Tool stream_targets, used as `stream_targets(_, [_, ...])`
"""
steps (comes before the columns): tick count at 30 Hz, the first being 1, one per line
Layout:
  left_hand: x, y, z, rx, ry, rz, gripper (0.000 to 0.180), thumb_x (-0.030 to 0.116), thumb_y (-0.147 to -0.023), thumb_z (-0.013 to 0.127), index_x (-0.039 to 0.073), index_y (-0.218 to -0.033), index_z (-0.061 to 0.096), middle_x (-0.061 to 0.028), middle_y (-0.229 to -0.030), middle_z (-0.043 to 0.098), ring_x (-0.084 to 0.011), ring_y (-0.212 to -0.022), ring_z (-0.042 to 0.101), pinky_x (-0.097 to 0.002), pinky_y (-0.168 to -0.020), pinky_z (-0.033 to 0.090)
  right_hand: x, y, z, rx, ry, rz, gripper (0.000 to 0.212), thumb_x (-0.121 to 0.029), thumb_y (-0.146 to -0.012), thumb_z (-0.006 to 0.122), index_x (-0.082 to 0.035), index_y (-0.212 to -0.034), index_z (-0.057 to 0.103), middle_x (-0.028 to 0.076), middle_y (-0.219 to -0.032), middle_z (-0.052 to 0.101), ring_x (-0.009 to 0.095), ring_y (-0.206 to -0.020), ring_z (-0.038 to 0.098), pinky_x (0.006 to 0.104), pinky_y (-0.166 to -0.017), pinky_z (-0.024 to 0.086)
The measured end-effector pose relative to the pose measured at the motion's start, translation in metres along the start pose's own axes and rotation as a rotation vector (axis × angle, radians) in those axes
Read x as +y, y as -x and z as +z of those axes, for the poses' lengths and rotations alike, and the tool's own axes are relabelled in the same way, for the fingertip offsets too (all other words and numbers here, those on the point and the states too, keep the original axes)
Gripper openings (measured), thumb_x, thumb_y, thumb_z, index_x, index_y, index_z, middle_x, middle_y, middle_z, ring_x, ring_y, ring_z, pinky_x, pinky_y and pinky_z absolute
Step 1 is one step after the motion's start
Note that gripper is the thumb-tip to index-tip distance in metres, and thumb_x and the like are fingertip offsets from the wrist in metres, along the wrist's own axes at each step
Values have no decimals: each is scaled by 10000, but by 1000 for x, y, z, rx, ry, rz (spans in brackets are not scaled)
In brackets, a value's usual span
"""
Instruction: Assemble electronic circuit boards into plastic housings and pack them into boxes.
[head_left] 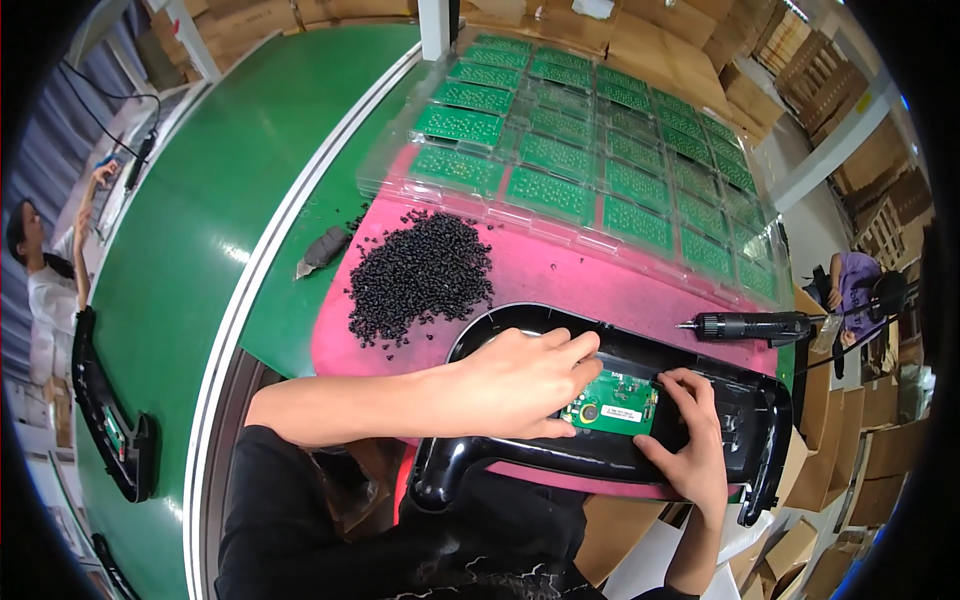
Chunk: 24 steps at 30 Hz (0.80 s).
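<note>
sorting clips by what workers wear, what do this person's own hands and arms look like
The left hand and right hand are bare, with no gloves, rings or watch visible. The forearms are uncovered too, with no cables or markings to be seen. The left sleeve is plain black and ends near the elbow. It belongs to a black top with thin, pale, jagged lines.

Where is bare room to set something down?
Mostly bare: the pink mat between the black screw pile, circuit-board tray and electric screwdriver; the green surface between the white rail and far-left black housing. Crowded: the near black housing, where left hand and right hand touch a green circuit board.
</note>
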<state>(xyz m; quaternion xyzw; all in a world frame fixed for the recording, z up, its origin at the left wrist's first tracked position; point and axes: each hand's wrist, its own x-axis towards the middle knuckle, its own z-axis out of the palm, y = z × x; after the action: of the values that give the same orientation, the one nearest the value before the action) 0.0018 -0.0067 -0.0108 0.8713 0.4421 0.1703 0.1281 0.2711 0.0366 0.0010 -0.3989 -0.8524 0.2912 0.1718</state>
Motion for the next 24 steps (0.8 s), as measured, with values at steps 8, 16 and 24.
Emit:
stream_targets(8, [-4,8,-3,36,-2,-7,567,297,-790,757,-51,-1176,529,-120,-1094,510,-258,-930,613,-355,-622,567,-9,-7,-15,-38,-83,123,703,-14,-621,795,5,-1277,544,126,-1204,549,243,-1025,568,325,-870,474])
stream_targets(16, [-48,13,-42,266,-218,-288,212,69,-733,707,9,-915,617,-134,-932,616,-338,-913,627,-436,-778,533,112,-22,-113,596,-178,339,586,-48,-879,624,-128,-1434,454,50,-1222,547,143,-1019,507,282,-891,430])
stream_targets(24, [-60,16,-41,100,-160,-426,156,7,-672,703,8,-827,697,-168,-861,664,-352,-873,650,-445,-771,532,155,-96,-114,691,-118,491,568,-181,-825,716,-72,-1332,485,117,-1144,524,226,-1072,485,347,-899,435])
